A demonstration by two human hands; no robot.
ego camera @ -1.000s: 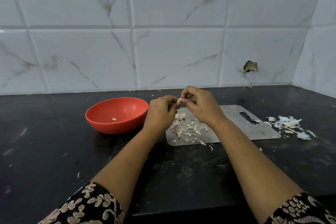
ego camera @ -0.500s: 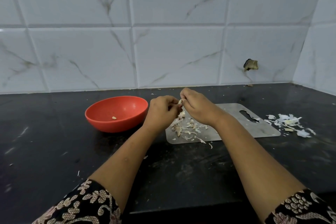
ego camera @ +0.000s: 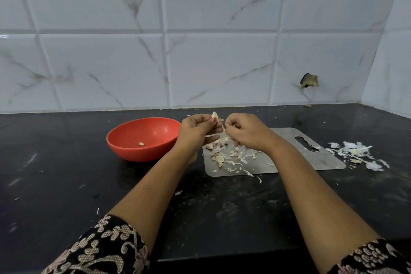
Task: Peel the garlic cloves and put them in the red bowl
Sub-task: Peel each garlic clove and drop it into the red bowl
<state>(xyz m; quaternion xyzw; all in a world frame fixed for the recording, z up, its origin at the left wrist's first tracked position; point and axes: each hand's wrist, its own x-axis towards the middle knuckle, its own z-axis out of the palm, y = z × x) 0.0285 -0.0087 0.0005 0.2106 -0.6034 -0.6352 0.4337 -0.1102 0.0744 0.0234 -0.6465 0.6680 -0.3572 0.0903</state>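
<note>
Black counter (ego camera: 66, 184): left hand (ego camera: 194, 132) fingers (ego camera: 209, 122) tight on garlic clove (ego camera: 214, 115), right hand (ego camera: 246, 132) fingers (ego camera: 231, 120) tight on peel (ego camera: 223, 128).

The bowl (ego camera: 142, 154) sits on the tabletop (ego camera: 66, 184) just beside the cutting board (ego camera: 311, 158), at its nine o'clock, with a lone clove (ego camera: 141, 144) in it. Loose cloves and skins (ego camera: 224, 153) lie on the board's nine-o'clock half. A heap of skins (ego camera: 355, 153) lies on the tabletop at the board's three o'clock. Above the board's far corner the left grip (ego camera: 195, 128) holds a garlic clove (ego camera: 214, 115). The right grip (ego camera: 244, 131), at its three o'clock, pinches a strip of skin (ego camera: 223, 127).
</note>
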